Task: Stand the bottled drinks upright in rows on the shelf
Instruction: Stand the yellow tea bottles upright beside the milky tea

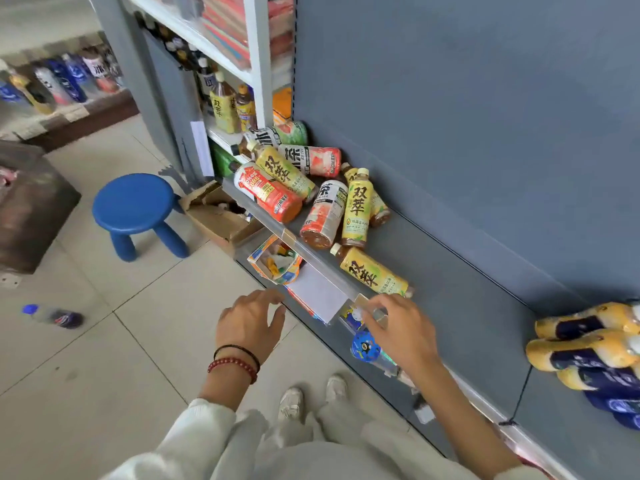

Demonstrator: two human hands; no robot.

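Observation:
Several bottled drinks lie tumbled on the grey shelf [460,285]. Nearest me is a yellow-label tea bottle [372,272] on its side. Behind it lie another yellow-label bottle [356,208], a white-and-pink one [323,216], a red-label one [268,192] and more in a heap at the shelf's left end. My right hand [401,332] hovers over the shelf's front edge just short of the nearest bottle, fingers relaxed, holding nothing. My left hand [249,323] is in the air in front of the shelf, fingers spread and empty.
A pack of yellow-and-blue bottles [588,348] lies on the shelf at the right. A blue stool [136,206] and an open cardboard box [221,216] stand on the floor to the left. A loose bottle [57,315] lies on the tiles. Lower shelf holds small goods.

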